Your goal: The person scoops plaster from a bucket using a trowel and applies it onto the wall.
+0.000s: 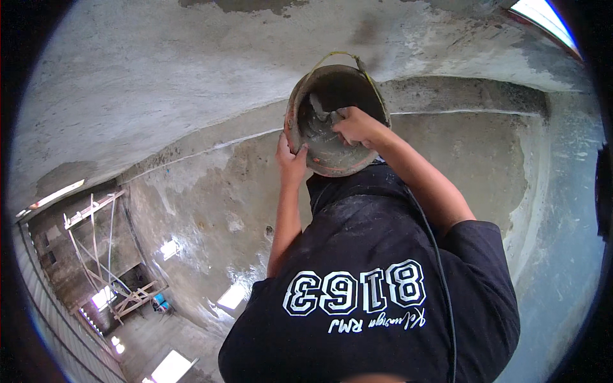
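My left hand (292, 156) is closed on the left rim of a round, mortar-caked bucket (341, 163) tilted toward me, with a thin yellowish handle arched over its top. My right hand (354, 127) reaches inside the bucket, fingers curled on a grey, mortar-coated tool (319, 108) that looks like a trowel; its handle is mostly hidden by my fingers. Grey wet material lines the bucket's inside. Below the bucket is my dark T-shirt (364, 236), with a black cable (434, 249) running down its right side.
Rough plastered concrete surfaces (159, 70) surround me, with a ledge line behind the bucket. Far below at the left are wooden scaffold frames (92, 210), a blue object (161, 300) and a floor (137, 345) with bright patches. A narrow bright opening (536, 16) is at the upper right.
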A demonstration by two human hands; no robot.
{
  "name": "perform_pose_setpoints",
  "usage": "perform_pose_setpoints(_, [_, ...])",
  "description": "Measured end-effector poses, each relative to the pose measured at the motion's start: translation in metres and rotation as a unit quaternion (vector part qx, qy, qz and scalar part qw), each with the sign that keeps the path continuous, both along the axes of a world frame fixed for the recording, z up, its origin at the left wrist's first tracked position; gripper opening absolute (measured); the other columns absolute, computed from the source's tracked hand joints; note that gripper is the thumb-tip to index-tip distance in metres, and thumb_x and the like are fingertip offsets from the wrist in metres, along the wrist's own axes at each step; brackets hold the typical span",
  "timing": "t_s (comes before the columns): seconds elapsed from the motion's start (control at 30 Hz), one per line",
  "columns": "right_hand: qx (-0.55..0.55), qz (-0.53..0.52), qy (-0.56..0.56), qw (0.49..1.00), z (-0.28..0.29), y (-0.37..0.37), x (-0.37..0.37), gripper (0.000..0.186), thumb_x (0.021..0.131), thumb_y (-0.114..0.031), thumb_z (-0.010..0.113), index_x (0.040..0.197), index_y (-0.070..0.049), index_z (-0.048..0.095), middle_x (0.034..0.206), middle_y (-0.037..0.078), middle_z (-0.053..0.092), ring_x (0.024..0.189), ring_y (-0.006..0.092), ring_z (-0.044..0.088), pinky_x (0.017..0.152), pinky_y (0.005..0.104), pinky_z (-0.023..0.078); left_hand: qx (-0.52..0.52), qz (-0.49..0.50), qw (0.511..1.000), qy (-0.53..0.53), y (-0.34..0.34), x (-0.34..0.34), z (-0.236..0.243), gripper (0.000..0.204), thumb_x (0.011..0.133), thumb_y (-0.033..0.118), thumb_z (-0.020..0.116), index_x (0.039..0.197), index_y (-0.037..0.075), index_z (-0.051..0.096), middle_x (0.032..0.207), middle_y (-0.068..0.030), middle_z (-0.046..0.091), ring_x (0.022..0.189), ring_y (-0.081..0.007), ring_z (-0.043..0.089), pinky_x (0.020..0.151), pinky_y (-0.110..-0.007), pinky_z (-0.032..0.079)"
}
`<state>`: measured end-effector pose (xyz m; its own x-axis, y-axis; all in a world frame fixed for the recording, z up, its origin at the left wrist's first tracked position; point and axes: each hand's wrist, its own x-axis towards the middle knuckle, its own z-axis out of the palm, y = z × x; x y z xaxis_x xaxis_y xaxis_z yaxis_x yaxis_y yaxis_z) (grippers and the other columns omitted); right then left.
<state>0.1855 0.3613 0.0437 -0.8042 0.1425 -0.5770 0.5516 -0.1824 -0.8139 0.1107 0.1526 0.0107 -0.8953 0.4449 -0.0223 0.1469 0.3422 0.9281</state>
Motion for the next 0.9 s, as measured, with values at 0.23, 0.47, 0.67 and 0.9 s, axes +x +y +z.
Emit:
perform_pose_setpoints(0.23, [0.157,0.198,0.041,0.967,-0.017,-0.024,-0.008,0.029,0.068,-0.011,0.057,0.085,0.012,0.061,0.065,0.021,0.063,0.058,0.0279,0.065,0.050,0.0392,0.049,-0.051,-0.043,0.997,-0.029,-0.012,0.002,0.000,0.045,0.078,-0.003,0.064,0.121,-0.001,0.048,0.114,-0.0094,0.059,0.104,-0.0176,0.056,0.091,-0.031,0.043])
perform_pose_setpoints(0.47, [0.338,0.464,0.061,0.816,-0.031,-0.003,0.010,0.030,0.068,-0.019,0.059,0.081,0.006,0.068,0.081,0.024,0.066,0.077,0.0378,0.064,0.072,0.0443,0.050,-0.041,-0.042,0.997,-0.048,-0.015,-0.006,0.007,0.043,0.079,-0.001,0.065,0.118,0.000,0.048,0.111,-0.0093,0.059,0.100,-0.0168,0.057,0.088,-0.031,0.043])
perform_pose_setpoints(0.67, [0.261,0.376,0.070,0.886,-0.009,0.052,0.034,0.036,0.068,-0.012,0.064,0.101,0.004,0.062,0.082,0.019,0.066,0.075,0.0282,0.066,0.067,0.0398,0.051,-0.059,-0.032,0.996,-0.061,-0.013,0.001,0.009,0.043,0.076,0.000,0.067,0.115,-0.002,0.049,0.106,-0.0111,0.060,0.099,-0.0195,0.057,0.087,-0.032,0.044])
perform_pose_setpoints(0.9, [0.083,0.327,-0.090,0.937,0.024,0.075,0.073,0.030,0.079,-0.025,0.064,0.096,-0.001,0.064,0.073,0.007,0.063,0.066,0.0139,0.061,0.054,0.0289,0.047,-0.049,-0.049,0.997,-0.041,-0.002,0.005,0.015,0.045,0.080,0.006,0.067,0.120,-0.002,0.047,0.106,-0.0141,0.060,0.099,-0.0223,0.057,0.088,-0.034,0.044])
